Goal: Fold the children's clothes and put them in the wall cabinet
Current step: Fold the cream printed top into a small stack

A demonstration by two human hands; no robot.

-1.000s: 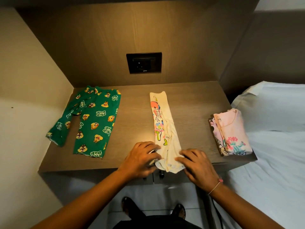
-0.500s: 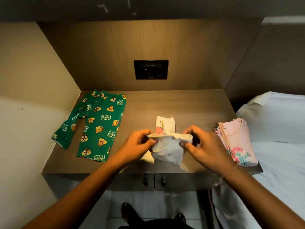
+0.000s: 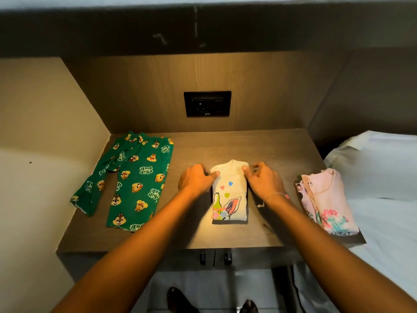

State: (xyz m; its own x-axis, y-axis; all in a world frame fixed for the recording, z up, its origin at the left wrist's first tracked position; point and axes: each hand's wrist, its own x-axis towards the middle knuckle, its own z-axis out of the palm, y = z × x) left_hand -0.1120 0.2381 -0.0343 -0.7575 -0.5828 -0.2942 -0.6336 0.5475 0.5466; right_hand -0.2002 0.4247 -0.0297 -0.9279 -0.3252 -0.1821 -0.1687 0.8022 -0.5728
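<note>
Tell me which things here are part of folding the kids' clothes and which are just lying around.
Part of the job:
cream printed garment, folded, under the left hand and right hand
green chipmunk-print pants, still spread flat
pink folded clothes, stacked at the right edge
wooden counter, the folding surface

Just there:
wall socket
bed sheet
cabinet door handles below the counter
</note>
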